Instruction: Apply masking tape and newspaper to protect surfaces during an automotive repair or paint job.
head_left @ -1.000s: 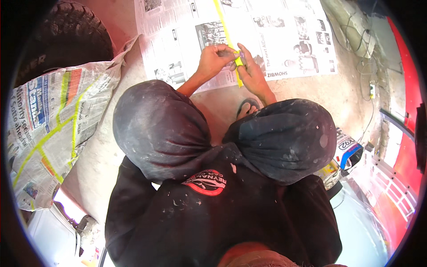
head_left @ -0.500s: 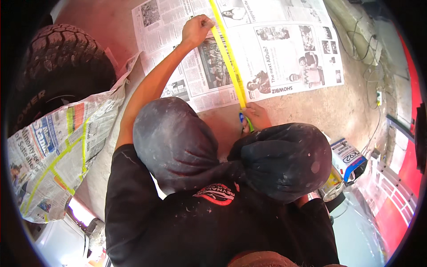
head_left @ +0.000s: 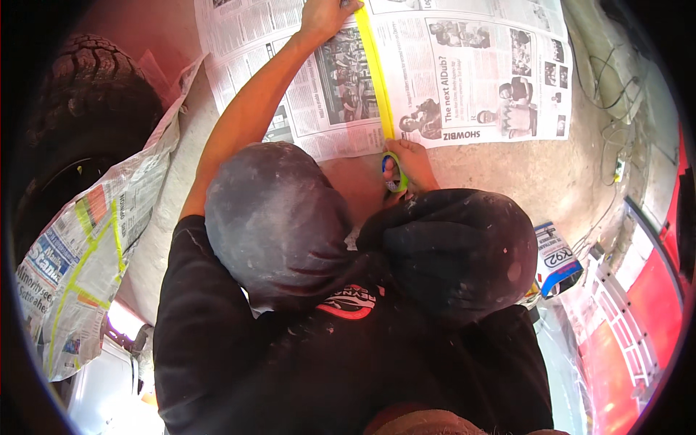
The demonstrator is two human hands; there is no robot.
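Note:
In the head view, my left hand [head_left: 328, 16] is up at the top edge, partly cut off, its fingers closed at the upper part of a yellow masking tape strip [head_left: 374, 69]. The strip runs straight down over printed newspaper sheets [head_left: 478, 87] spread on the floor. Just past the paper's near edge, my right hand [head_left: 413, 161] grips the roll of masking tape [head_left: 396, 181], fingers curled through and around its ring. The strip reaches down to this roll. My dark-clothed knees rise below the paper.
A big knobby tire [head_left: 94, 94] stands at the left, beside taped newspaper sheeting [head_left: 90, 246]. To the right of my knee sits a blue and white can [head_left: 557, 257]. Thin cables [head_left: 612, 138] trail along the concrete at the right, near a white rack-like frame [head_left: 625, 330].
My left hand has moved up and away along the strip. The roll now shows more face-on in my right hand. The view has shifted slightly, and the tape looks like a single line over the paper.

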